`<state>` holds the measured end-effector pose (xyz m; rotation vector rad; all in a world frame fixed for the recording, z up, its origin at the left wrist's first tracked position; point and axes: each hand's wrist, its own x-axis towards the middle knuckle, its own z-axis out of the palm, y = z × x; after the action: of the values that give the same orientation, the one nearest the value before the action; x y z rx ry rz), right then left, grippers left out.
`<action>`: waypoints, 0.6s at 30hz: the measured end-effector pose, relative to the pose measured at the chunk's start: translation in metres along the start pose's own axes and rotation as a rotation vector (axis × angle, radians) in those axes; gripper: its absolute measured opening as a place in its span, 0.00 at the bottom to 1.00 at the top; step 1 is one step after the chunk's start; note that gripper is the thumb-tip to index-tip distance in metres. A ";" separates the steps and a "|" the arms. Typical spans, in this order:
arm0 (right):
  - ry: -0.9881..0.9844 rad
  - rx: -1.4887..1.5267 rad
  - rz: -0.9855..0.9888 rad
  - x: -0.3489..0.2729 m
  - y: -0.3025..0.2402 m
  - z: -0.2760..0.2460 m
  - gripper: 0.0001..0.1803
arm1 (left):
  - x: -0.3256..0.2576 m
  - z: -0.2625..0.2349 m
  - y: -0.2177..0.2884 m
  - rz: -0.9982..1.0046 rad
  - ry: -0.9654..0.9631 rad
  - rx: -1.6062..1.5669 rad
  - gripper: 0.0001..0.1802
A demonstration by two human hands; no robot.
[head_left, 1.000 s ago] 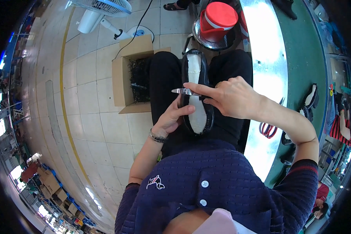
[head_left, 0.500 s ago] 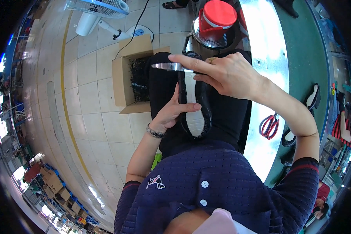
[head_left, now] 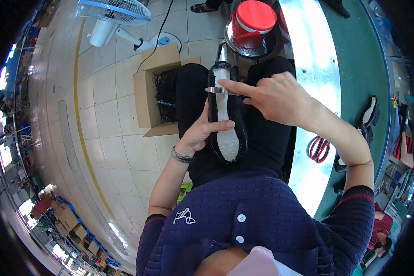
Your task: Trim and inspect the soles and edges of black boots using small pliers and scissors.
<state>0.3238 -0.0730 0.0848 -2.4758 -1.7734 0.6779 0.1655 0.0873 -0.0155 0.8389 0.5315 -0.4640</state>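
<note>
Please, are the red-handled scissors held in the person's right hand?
No, the red-handled scissors lie on the metal bench, while the right hand holds a shiny metal tool at the shoe.

- We hold one black shoe point(head_left: 222, 108), glossy along its sides, underside turned up, running near to far in the scene's middle.
- Its pale underside narrows mid-length and broadens toward the near end.
- We hold a shiny metal blade point(head_left: 213, 90) crosswise over the far half, its tip pointing left.
</note>
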 end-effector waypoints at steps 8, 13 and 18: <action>0.174 0.280 0.238 -0.009 -0.007 0.034 0.37 | 0.006 0.001 0.005 0.006 -0.023 -0.008 0.52; 0.170 0.182 0.243 -0.013 -0.011 0.022 0.37 | 0.012 0.003 0.008 -0.010 0.024 -0.150 0.43; 0.195 0.226 0.297 -0.015 -0.008 0.045 0.35 | 0.020 0.005 0.003 0.000 0.013 -0.089 0.42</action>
<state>0.2964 -0.0941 0.0511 -2.5666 -1.2061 0.5871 0.1839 0.0819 -0.0234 0.7567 0.5604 -0.4320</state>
